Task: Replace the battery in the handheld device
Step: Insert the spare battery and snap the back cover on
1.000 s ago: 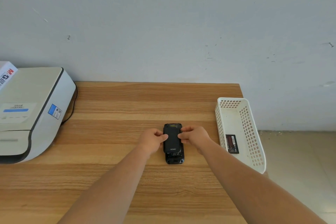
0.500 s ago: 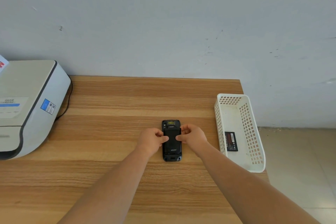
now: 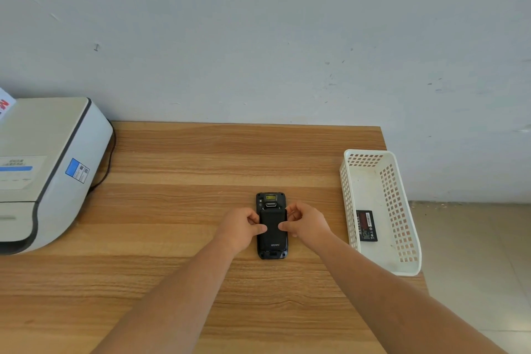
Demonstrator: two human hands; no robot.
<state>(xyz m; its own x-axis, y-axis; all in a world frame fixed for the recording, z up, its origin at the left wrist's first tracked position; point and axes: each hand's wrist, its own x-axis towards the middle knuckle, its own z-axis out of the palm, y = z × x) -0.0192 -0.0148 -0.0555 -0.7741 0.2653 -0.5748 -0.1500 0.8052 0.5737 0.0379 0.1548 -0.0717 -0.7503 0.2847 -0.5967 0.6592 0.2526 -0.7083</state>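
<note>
A black handheld device [image 3: 271,250] lies face down on the wooden table [image 3: 201,158], its scanner end pointing away from me. A black back cover [image 3: 273,234] sits on its rear. My left hand [image 3: 240,228] grips the cover's left edge and my right hand [image 3: 306,223] grips its right edge, thumbs pressed on top. A black battery [image 3: 366,225] with a red label lies flat in the white basket [image 3: 402,266] at the right.
A large white and grey printer [image 3: 43,169] stands at the table's left, with a dark cable [image 3: 107,164] running behind it. The basket overhangs the table's right edge. A grey wall lies behind; tiled floor [image 3: 474,267] at the right.
Both hands stay on the cover at the device's sides; the thumbs have shifted slightly down its back. The camera view has drifted a little.
</note>
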